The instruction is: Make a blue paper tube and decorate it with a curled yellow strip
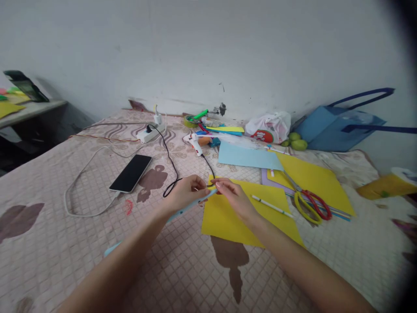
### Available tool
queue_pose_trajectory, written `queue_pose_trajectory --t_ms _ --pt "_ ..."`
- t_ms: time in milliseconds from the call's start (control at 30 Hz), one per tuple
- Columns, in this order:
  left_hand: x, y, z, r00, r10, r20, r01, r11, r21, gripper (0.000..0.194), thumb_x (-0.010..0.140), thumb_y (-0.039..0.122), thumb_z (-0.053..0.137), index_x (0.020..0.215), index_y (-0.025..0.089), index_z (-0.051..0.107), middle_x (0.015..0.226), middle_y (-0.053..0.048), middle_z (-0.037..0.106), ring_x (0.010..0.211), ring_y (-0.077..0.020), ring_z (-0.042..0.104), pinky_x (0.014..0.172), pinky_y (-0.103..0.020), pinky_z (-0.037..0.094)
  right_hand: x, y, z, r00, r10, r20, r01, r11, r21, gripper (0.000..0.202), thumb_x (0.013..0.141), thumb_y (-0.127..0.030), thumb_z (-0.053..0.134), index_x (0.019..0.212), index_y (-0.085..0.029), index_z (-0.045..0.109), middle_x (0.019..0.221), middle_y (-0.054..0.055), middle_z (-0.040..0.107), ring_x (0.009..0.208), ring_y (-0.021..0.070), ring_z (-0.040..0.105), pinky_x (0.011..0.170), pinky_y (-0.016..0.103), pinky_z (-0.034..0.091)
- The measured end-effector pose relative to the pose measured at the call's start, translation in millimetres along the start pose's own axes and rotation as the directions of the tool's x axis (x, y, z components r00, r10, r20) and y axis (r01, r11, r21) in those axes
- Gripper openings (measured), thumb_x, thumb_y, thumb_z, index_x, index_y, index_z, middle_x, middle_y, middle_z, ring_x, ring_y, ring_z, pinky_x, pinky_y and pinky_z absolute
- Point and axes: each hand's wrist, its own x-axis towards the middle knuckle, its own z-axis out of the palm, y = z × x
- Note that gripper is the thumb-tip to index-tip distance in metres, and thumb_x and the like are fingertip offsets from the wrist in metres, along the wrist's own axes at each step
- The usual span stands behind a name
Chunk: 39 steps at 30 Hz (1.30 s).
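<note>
1. With my left hand [187, 193] I am gripping the blue strip [185, 210], thumb and fingers closing on it near its far end.
2. With my right hand [237, 199] I am pinching the tip of that strip, fingertips together, close beside the left fingers.
3. The strip is slanting between my hands, its near end running down beside my left wrist, above the table [182, 269].
4. My right hand is hovering over the near yellow sheet [224, 219], where a white stick [273, 206] is lying to the right.
5. Farther right, the scissors [311, 206] are lying with their red and yellow handles toward me, near the far yellow sheet [309, 176].
6. The light blue sheet [249, 155] is lying beyond my right hand, and the glue gun [195, 143] is resting to its left, its black cord trailing toward my hands.
7. On the left, the phone [131, 173] is lying face up with a white cable plugged in; the power strip [150, 133] is sitting beyond it.
8. By the wall, a plastic bag [272, 126], green fruits [298, 142] and a blue bag [339, 129] are standing in a row.
</note>
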Motion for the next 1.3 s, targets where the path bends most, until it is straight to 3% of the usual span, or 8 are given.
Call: queue_pose_trajectory --t_ms 233,400,533,667,833,1067,1167,1300 --pt "-3 2 5.0 0.999 -0.032 0.023 0.032 0.999 -0.015 0.027 0.072 0.037 0.064 0.084 0.016 0.051 0.073 -0.002 0.063 0.062 -0.0122 0.061 0.055 -0.023 0.046 1 8 2 0.991 0.124 0.052 -0.129 0.984 0.125 0.02 0.072 -0.037 0.064 0.067 -0.019 0.063 0.111 0.007 0.062 0.104 0.0213 0.054 0.089 0.036 0.039" --pt "-3 -1 4.4 0.997 0.011 0.075 -0.008 0.999 -0.035 0.026 0.07 0.032 0.065 0.085 0.016 0.051 0.078 -0.001 0.061 0.066 -0.012 0.062 0.059 -0.025 0.05 1 12 2 0.989 0.145 0.04 -0.15 0.961 0.233 0.022 0.068 -0.033 0.066 0.057 -0.018 0.055 0.108 0.006 0.063 0.1 0.0203 0.056 0.084 0.034 0.041" --pt "-2 -3 2.4 0.995 0.007 0.1 -0.005 1.0 -0.015 0.024 0.072 0.029 0.063 0.088 0.016 0.051 0.081 -0.002 0.062 0.067 -0.0121 0.062 0.061 -0.026 0.051 -1 10 -1 0.982 0.184 0.044 -0.189 0.953 0.236 0.026 0.074 -0.045 0.059 0.071 -0.019 0.065 0.101 0.006 0.066 0.095 0.0204 0.056 0.077 0.032 0.043" --pt "-1 -5 3.2 0.996 0.01 0.089 -0.01 1.0 -0.003 0.024 0.071 0.028 0.064 0.088 0.016 0.051 0.083 -0.003 0.063 0.068 -0.0128 0.063 0.061 -0.026 0.051 -1 9 -4 0.98 0.199 0.022 -0.198 0.952 0.235 0.039 0.077 -0.053 0.051 0.068 -0.019 0.067 0.098 0.007 0.067 0.096 0.0221 0.056 0.075 0.033 0.044" --pt "-1 -5 4.1 0.995 0.01 0.098 -0.009 1.0 -0.008 0.024 0.071 0.029 0.064 0.088 0.016 0.052 0.08 -0.002 0.063 0.066 -0.012 0.062 0.061 -0.026 0.05 -1 9 -1 0.98 0.199 0.026 -0.199 0.95 0.239 0.028 0.071 -0.045 0.063 0.08 -0.019 0.071 0.088 0.006 0.068 0.089 0.0208 0.056 0.074 0.032 0.041" --pt "-2 -11 7.1 0.995 0.054 0.085 -0.055 0.998 0.02 0.026 0.07 0.029 0.065 0.088 0.016 0.053 0.088 -0.004 0.062 0.07 -0.012 0.062 0.061 -0.025 0.049 -1 14 2 0.974 0.225 0.033 -0.226 0.944 0.241 0.014 0.066 -0.033 0.066 0.066 -0.019 0.068 0.098 0.005 0.066 0.089 0.0197 0.056 0.076 0.032 0.04" --pt "-2 -12 7.6 0.994 0.053 0.098 -0.056 0.998 0.029 0.026 0.071 0.029 0.065 0.09 0.016 0.053 0.09 -0.004 0.062 0.073 -0.0129 0.062 0.062 -0.025 0.049 -1 16 0 0.974 0.226 0.026 -0.225 0.942 0.247 0.022 0.07 -0.041 0.064 0.074 -0.019 0.07 0.098 0.006 0.067 0.091 0.0211 0.056 0.076 0.032 0.042" --pt "-1 -13 7.4 0.993 0.05 0.104 -0.051 0.999 0.007 0.025 0.071 0.028 0.065 0.09 0.016 0.053 0.089 -0.004 0.063 0.075 -0.0133 0.063 0.064 -0.025 0.049 -4 18 -6 0.973 0.226 0.055 -0.232 0.933 0.276 0.05 0.079 -0.061 0.044 0.08 -0.018 0.07 0.09 0.008 0.067 0.09 0.0226 0.057 0.074 0.034 0.045"
